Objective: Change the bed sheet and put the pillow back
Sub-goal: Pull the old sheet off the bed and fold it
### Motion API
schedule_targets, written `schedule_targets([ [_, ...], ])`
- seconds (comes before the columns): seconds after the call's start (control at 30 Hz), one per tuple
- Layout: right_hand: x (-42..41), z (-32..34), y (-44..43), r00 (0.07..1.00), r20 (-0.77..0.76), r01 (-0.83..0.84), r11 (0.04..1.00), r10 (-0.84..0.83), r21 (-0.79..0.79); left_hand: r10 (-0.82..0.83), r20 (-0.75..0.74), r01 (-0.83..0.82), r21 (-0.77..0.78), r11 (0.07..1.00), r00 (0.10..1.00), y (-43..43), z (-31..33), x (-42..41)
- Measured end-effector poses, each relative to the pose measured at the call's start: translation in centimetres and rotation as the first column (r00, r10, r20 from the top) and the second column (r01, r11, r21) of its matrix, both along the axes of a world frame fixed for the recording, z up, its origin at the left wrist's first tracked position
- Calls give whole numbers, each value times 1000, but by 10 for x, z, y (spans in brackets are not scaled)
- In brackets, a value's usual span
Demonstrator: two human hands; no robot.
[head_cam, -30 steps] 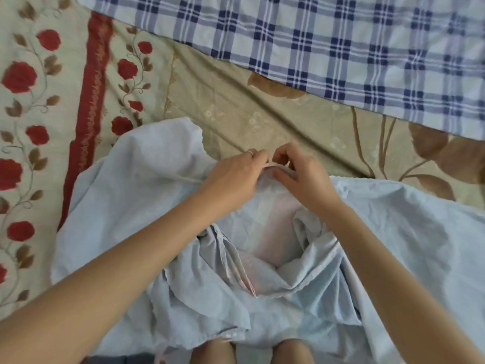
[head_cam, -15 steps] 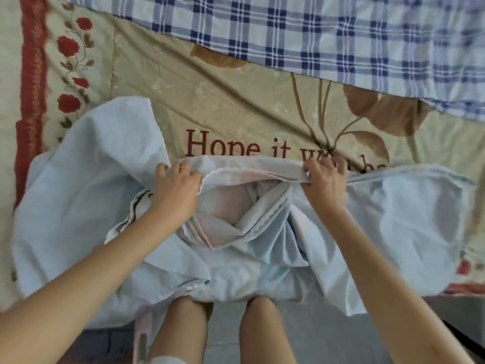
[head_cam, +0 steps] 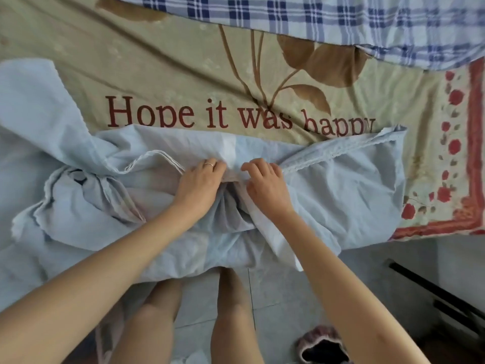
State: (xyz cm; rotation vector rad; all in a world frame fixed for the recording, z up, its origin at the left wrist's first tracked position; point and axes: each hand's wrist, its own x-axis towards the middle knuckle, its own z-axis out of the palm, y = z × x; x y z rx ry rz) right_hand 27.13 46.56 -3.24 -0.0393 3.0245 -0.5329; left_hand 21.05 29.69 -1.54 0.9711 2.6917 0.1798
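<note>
L grip (head_cam: 200,185) & R grip (head_cam: 265,186) came together, pinching sheet hem (head_cam: 328,156).

I'm in a bedroom at home. I stand barelegged on a tiled floor (head_cam: 367,274) at the edge of a bed (head_cam: 435,224), which has a flowered spread (head_cam: 183,74), a checked blanket (head_cam: 341,19) and a rumpled pale blue sheet (head_cam: 341,195).

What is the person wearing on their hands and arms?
No sleeves, gloves, watch or bracelets show; both arms are uncovered to the picture's edge. The left hand wears a thin, pale metal ring on one finger. The right hand wears nothing.
</note>
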Motion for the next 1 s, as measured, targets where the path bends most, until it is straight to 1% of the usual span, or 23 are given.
schedule_targets([
  [0.1, 1, -4, 46, 990, 138, -48, 994, 34, 100, 17, -22, -18, -43, 999, 1000, -2, 1, -12],
  [0.17, 2, -4, 77, 969, 245, -93, 972, 38, 216, 53, -11, -53, -65, 996, 999, -3, -1, -22],
  [0.23, -2, -2, 107, 946, 321, -81, 922, -49, 379, 94, -26, -97, -124, 988, 995, -7, -3, -29],
  [0.3, -7, -1, 135, 916, 344, -2, 857, -205, 515, 130, -54, -138, -205, 969, 990, -14, -7, -36],
  [0.33, -9, 2, 147, 903, 328, 49, 825, -277, 562, 150, -50, -158, -234, 959, 987, -17, -7, -38],
  [0.4, -13, 5, 163, 903, 234, 164, 792, -360, 588, 196, -25, -196, -242, 950, 980, -26, -6, -44],
  [0.47, -14, 10, 169, 902, 97, 318, 800, -421, 509, 252, 15, -245, -181, 952, 968, -33, -4, -48],
  [0.53, -10, 21, 164, 877, -33, 456, 812, -478, 364, 289, -14, -288, -109, 951, 957, -35, 0, -49],
  [0.57, -4, 26, 160, 881, -64, 465, 833, -469, 298, 279, -49, -283, -99, 954, 959, -34, 2, -47],
  [0.6, 4, 29, 153, 903, -64, 427, 866, -426, 262, 264, -77, -271, -107, 957, 961, -30, 4, -43],
  [0.63, 14, 30, 144, 934, -46, 355, 903, -355, 242, 248, -81, -257, -119, 959, 965, -24, 5, -36],
  [0.67, 24, 30, 134, 963, -14, 266, 939, -269, 219, 226, -57, -231, -124, 965, 973, -14, 7, -28],
  [0.7, 35, 27, 126, 982, 51, 172, 969, -184, 179, 180, -14, -181, -104, 978, 984, -1, 10, -19],
  [0.73, 44, 26, 119, 980, 164, 89, 989, -108, 119, 110, 22, -109, -65, 992, 994, 13, 12, -9],
  [0.77, 51, 24, 114, 949, 310, 38, 998, -50, 43, 30, 66, -26, -53, 998, 997, 27, 14, 0],
  [0.8, 57, 23, 114, 890, 455, 18, 999, -2, -31, -25, 125, 35, -82, 996, 992, 40, 14, 5],
  [0.83, 61, 22, 118, 844, 536, 35, 996, 17, -88, -50, 177, 76, -145, 987, 983, 50, 11, 8],
  [0.87, 62, 23, 125, 855, 519, 74, 991, -5, -112, -70, 206, 118, -234, 965, 976, 57, 7, 7],
  [0.9, 59, 25, 133, 898, 434, 136, 985, -77, -107, -87, 224, 156, -316, 936, 971, 62, 2, 4],
  [0.93, 53, 28, 143, 931, 308, 229, 970, -195, -77, -94, 233, 178, -370, 912, 968, 65, -4, 2],
  [0.97, 45, 29, 154, 916, 196, 364, 930, -349, -47, -99, 241, 194, -411, 891, 966, 66, -10, 1],
  [1.0, 33, 31, 166, 854, 122, 514, 857, -506, -42, -104, 254, 212, -445, 870, 962, 67, -14, 1],
])
